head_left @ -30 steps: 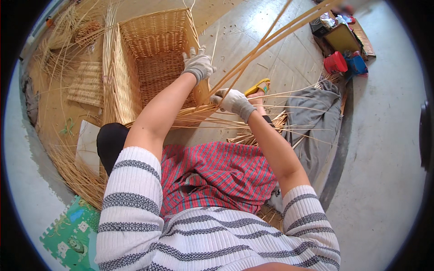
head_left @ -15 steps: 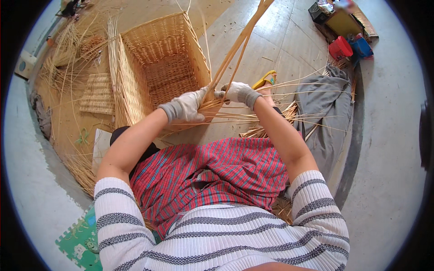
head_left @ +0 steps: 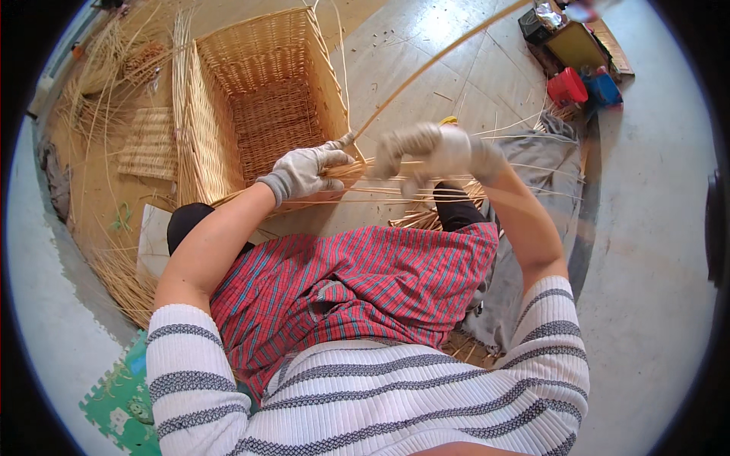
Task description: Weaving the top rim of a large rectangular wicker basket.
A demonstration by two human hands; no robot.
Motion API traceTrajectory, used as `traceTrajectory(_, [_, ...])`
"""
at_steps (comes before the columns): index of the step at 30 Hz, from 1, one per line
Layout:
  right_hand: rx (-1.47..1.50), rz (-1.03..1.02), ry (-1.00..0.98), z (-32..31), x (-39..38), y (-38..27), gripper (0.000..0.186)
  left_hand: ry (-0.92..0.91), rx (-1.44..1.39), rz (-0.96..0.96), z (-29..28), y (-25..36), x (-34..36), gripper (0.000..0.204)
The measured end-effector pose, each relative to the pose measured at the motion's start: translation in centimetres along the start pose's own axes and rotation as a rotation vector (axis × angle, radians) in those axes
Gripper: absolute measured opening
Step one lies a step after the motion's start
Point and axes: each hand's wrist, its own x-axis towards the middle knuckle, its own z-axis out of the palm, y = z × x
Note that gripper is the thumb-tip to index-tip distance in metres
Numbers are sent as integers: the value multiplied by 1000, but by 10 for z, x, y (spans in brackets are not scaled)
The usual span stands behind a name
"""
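A tall rectangular wicker basket (head_left: 275,121) lies with its open side facing me, tan outside and browner within. At its near right corner my left hand (head_left: 304,172), in a pale work glove, is closed around several willow rods (head_left: 344,169) along the edge. One long rod (head_left: 426,67) rises from this corner toward the upper right. To the right of the corner, my gloved right hand (head_left: 437,152) is smeared by motion above rods that stick out sideways. Whether its fingers hold anything is not clear.
Left of the basket lie a small woven panel (head_left: 148,143) and heaps of loose rods (head_left: 103,83). A grey cloth (head_left: 536,163) covers more rods on the right. Farther right stand a red bucket (head_left: 566,87) and a blue container (head_left: 604,91). A red plaid cloth (head_left: 357,281) covers my lap.
My right hand has moved rightward, away from the basket corner and my left hand. The cluster of rods rising there now shows as one long rod leaning farther right. My left hand keeps its grip.
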Motion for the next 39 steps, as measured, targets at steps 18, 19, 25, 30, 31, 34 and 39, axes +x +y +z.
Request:
traceTrajectory(18, [509, 445, 889, -8, -63, 169, 19, 0, 64, -49, -1, 18, 3, 56])
traceTrajectory(19, [577, 372, 852, -10, -63, 171, 20, 7, 80, -52, -2, 19, 3, 58])
traceTrajectory(25, [208, 726, 801, -16, -45, 119, 20, -5, 143, -89, -5, 24, 2, 54])
traceTrajectory(30, [-16, 201, 753, -36, -39, 112, 23, 21, 234, -59, 2, 25, 8, 51])
traceTrajectory(31, [-295, 52, 636, -37, -16, 85, 34, 4, 271, -101, -4, 32, 6, 50])
traceTrajectory(34, [-1125, -366, 519, -27, 65, 25, 64, -3, 305, -141, 1, 25, 2, 49])
traceTrajectory(39, [-1116, 435, 349, -9, 100, 31, 70, -20, 275, -182, -3, 29, 5, 43])
